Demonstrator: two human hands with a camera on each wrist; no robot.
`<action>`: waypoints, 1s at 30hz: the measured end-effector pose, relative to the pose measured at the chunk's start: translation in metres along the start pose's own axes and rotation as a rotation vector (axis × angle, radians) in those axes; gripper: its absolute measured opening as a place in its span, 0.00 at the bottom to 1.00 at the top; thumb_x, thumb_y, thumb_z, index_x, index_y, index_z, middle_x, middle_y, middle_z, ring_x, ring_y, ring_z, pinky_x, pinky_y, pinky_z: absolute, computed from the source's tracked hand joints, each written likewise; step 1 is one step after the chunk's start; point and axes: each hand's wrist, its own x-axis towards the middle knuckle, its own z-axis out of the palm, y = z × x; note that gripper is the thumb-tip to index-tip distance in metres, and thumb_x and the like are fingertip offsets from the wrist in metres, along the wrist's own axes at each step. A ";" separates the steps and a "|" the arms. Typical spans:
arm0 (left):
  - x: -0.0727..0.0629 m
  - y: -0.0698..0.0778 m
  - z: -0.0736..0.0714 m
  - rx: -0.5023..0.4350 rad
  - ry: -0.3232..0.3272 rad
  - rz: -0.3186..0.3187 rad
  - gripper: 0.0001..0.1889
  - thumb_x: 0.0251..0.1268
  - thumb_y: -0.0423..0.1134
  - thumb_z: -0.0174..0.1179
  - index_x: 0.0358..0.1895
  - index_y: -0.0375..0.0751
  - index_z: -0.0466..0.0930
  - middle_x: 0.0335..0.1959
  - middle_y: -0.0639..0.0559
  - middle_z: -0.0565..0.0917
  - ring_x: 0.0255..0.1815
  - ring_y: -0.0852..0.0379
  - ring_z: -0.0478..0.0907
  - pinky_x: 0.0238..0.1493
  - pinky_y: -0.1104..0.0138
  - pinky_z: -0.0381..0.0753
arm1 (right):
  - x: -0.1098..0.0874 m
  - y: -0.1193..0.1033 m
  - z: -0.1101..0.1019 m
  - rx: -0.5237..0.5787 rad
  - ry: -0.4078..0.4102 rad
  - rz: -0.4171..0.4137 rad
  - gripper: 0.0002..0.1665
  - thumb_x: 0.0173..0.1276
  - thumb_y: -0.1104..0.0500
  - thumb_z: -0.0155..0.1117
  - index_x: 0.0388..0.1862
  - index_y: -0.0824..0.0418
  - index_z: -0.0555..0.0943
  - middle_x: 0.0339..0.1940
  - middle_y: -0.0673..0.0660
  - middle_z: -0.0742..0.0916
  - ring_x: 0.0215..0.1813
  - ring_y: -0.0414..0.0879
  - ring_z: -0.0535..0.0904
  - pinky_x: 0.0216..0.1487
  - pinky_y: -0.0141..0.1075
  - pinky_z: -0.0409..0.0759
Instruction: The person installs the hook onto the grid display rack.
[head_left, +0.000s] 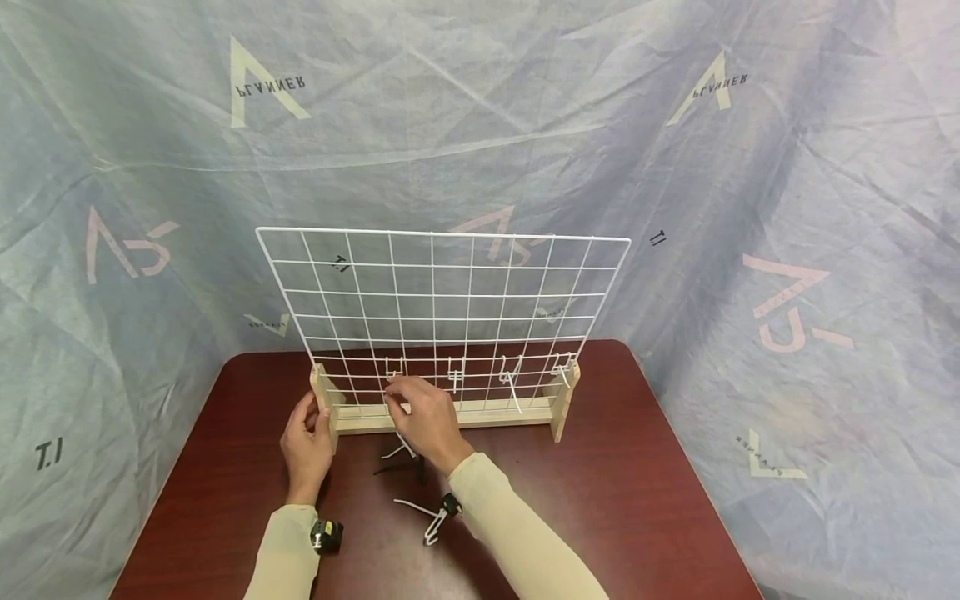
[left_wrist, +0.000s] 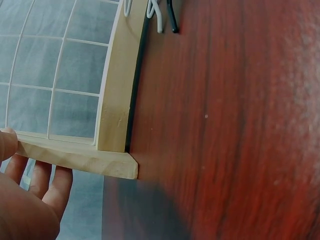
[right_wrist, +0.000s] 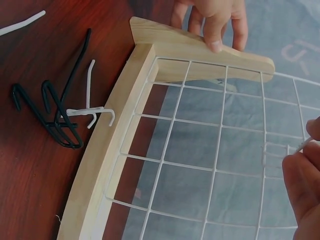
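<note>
A white wire grid (head_left: 450, 318) stands upright in a pale wooden stand. My left hand (head_left: 307, 446) grips the stand's left side panel (head_left: 325, 402), thumb on one face and fingers on the other, as the left wrist view shows. At the grid's lower left, my right hand (head_left: 427, 421) pinches the prong of a white hook (right_wrist: 303, 145) between thumb and fingers. That hook's wire back (head_left: 393, 367) lies against the grid wires. To its right, three more white hooks hang along the same row, one of them at the middle (head_left: 456, 377).
On the dark red table (head_left: 630, 500), in front of the stand's base bar (right_wrist: 95, 190), lie a black hook (right_wrist: 60, 125) and a white hook (right_wrist: 88, 111). Another white hook (head_left: 433, 528) lies closer, beside the right wrist. Grey cloth (head_left: 420, 108) hangs behind and at both sides.
</note>
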 end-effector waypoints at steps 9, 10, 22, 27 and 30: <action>-0.001 0.002 0.000 0.021 -0.002 -0.015 0.22 0.77 0.34 0.64 0.71 0.40 0.79 0.58 0.34 0.87 0.47 0.71 0.82 0.44 0.89 0.70 | -0.005 0.000 -0.001 0.036 -0.010 0.040 0.06 0.67 0.59 0.78 0.42 0.55 0.91 0.47 0.49 0.94 0.54 0.41 0.90 0.57 0.29 0.85; -0.001 0.002 0.000 0.026 -0.004 -0.016 0.22 0.77 0.34 0.63 0.71 0.41 0.79 0.59 0.34 0.87 0.47 0.69 0.83 0.44 0.89 0.70 | -0.005 0.000 -0.001 0.039 -0.008 0.043 0.07 0.66 0.59 0.78 0.43 0.56 0.91 0.46 0.50 0.94 0.54 0.41 0.90 0.57 0.30 0.85; 0.001 0.003 -0.003 0.020 -0.009 -0.022 0.23 0.76 0.30 0.64 0.71 0.38 0.79 0.60 0.32 0.86 0.47 0.82 0.75 0.44 0.90 0.70 | -0.019 0.001 -0.003 0.045 0.020 0.073 0.10 0.63 0.57 0.80 0.43 0.54 0.90 0.41 0.47 0.92 0.45 0.39 0.89 0.46 0.29 0.85; 0.000 0.004 -0.002 0.027 -0.022 -0.031 0.23 0.77 0.32 0.62 0.72 0.39 0.78 0.61 0.33 0.85 0.47 0.81 0.74 0.44 0.90 0.69 | -0.029 0.002 -0.007 0.055 0.012 0.095 0.11 0.62 0.57 0.81 0.42 0.56 0.91 0.40 0.48 0.92 0.44 0.40 0.90 0.45 0.30 0.86; -0.001 0.003 -0.002 0.026 -0.018 -0.035 0.23 0.77 0.32 0.63 0.72 0.39 0.78 0.61 0.33 0.85 0.47 0.81 0.74 0.44 0.90 0.69 | -0.035 0.004 -0.009 0.065 0.003 0.101 0.10 0.62 0.57 0.81 0.42 0.55 0.90 0.39 0.48 0.92 0.44 0.40 0.90 0.46 0.31 0.86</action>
